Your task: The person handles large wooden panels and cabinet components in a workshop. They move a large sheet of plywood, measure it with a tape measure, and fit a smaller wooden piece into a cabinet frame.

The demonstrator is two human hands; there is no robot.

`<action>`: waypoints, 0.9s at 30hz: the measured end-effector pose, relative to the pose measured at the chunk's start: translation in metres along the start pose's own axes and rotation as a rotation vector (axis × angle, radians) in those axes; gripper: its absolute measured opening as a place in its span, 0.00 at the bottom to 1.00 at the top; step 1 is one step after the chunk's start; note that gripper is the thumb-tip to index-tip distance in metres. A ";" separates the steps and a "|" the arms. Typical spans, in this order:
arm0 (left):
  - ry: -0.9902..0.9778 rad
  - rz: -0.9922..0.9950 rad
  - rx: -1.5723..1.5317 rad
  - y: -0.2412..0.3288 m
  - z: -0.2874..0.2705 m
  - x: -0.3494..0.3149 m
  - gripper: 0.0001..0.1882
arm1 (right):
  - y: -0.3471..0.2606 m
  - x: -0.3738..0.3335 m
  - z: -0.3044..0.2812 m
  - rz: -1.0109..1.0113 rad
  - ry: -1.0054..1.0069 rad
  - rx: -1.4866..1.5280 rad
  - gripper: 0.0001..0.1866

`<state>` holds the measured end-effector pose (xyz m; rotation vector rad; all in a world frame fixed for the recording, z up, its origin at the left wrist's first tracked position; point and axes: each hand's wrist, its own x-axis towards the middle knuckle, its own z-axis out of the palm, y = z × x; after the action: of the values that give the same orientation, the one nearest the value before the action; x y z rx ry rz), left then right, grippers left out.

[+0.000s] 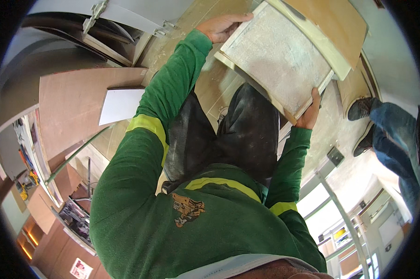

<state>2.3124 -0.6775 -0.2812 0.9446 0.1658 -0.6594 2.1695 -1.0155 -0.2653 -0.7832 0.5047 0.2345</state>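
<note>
Between my hands is a wooden drawer [284,51], tilted, with pale sides and a whitish, dusty flat face toward me. My left hand [221,28] is closed on its far left edge, thumb along the rim. At the near right corner, my right hand [310,110] grips the side, its thumb on top and the other fingers mostly hidden underneath. A cream-coloured panel [319,39] runs along the drawer's far right side. Beyond it lies a tan board [338,25]; whether the board is joined to the drawer, I cannot tell.
At left, a large brown wooden panel [75,104] stands near a white board [121,106]. A grey cabinet door with a metal hinge [94,16] is at the top left. Another person's jeans-clad legs [396,130] are on the right. A metal rail [342,214] rises at lower right.
</note>
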 end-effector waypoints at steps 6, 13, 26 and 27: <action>0.037 -0.070 0.055 0.005 -0.004 -0.008 0.24 | 0.000 -0.002 0.011 -0.007 0.033 0.017 0.32; 0.034 -0.072 -0.053 0.002 0.003 -0.017 0.22 | 0.001 -0.002 0.007 0.031 -0.010 0.036 0.31; 0.062 -0.038 -0.016 -0.004 0.004 -0.017 0.30 | 0.001 -0.006 0.016 -0.001 -0.017 -0.001 0.31; 0.069 -0.033 -0.010 -0.005 0.004 -0.018 0.30 | 0.002 -0.006 0.016 -0.001 -0.014 0.001 0.31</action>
<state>2.2945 -0.6749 -0.2748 0.9575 0.2456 -0.6564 2.1691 -1.0026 -0.2534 -0.7800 0.4910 0.2389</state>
